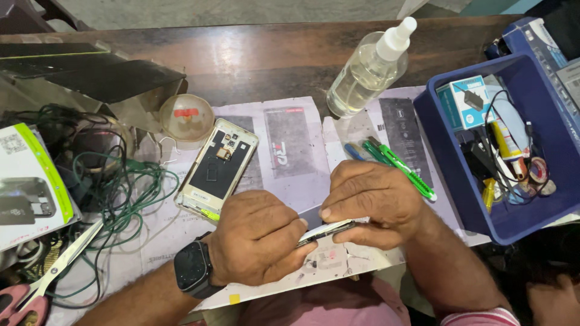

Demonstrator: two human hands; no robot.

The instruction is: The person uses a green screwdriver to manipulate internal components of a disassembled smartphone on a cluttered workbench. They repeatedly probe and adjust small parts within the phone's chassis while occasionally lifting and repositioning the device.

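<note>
Both hands are pinched onto a thin phone panel [326,230] held on edge at the near middle of the table: left hand [257,238] gripping its left end, right hand [371,202] clamped over the top. Looks risky, since too much squeeze could crack it. An opened phone body [216,170] lies just left, and a blue bin [441,151] sits right.

I saw a thin, flat phone part [326,230] low in the middle of the frame. It was dark with a shiny silver edge. It was tipped up on its side, above the paper.
</note>
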